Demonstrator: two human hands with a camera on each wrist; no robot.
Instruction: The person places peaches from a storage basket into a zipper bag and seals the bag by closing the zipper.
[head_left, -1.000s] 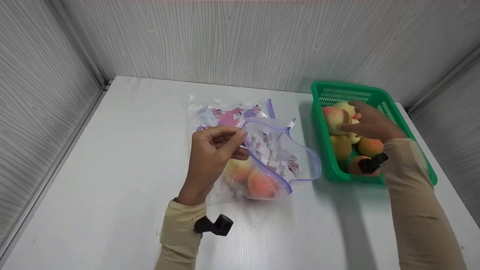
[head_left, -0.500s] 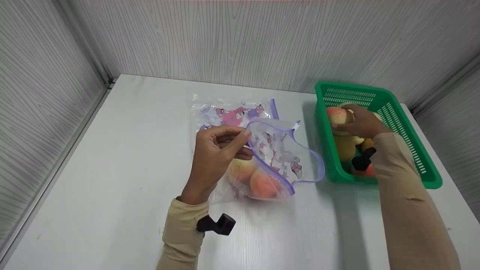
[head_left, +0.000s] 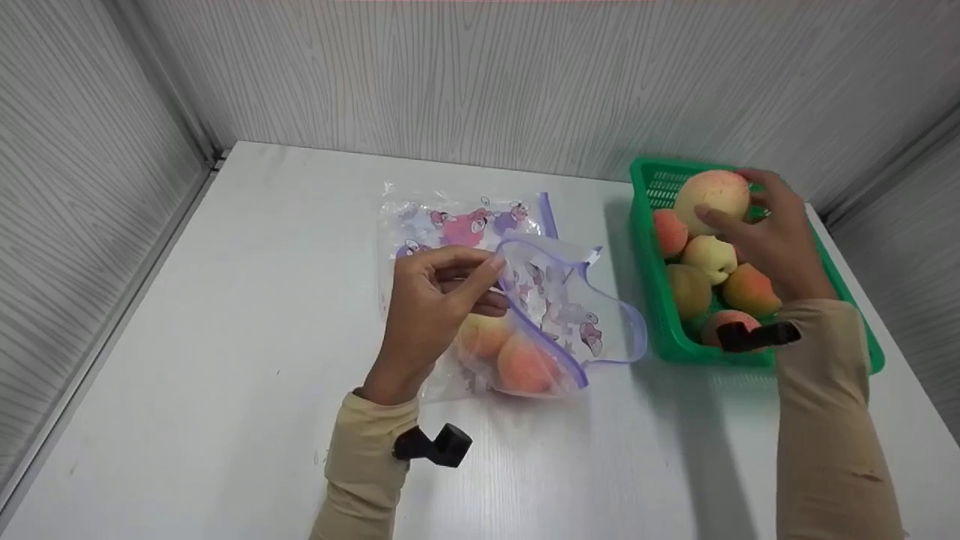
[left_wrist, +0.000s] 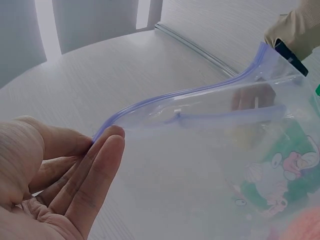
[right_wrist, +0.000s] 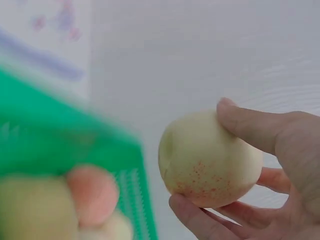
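My left hand (head_left: 435, 311) pinches the purple-edged rim of a clear zip bag (head_left: 551, 300) printed with cartoon figures. The bag's mouth gapes toward the right, and peaches (head_left: 525, 365) lie inside it. In the left wrist view, thumb and fingers meet on the purple zip edge (left_wrist: 175, 95). My right hand (head_left: 787, 240) grips a large pale peach (head_left: 712, 199) with red speckles, raised over the back of the green basket (head_left: 649, 292). The right wrist view has this peach (right_wrist: 210, 160) between thumb and fingers, with the basket (right_wrist: 127, 142) blurred beside it.
Several fruits stay in the basket, among them a pale yellow one (head_left: 709, 257), a brownish-green one (head_left: 686, 291) and an orange-red one (head_left: 750, 291). Another printed bag (head_left: 461, 225) lies flat behind the held one. Wood-grain panels (head_left: 450, 82) enclose the white table (head_left: 247, 300).
My right hand has reached into the basket, taken hold of the large peach and lifted it up and back. The left hand keeps its pinch on the bag rim, almost still.
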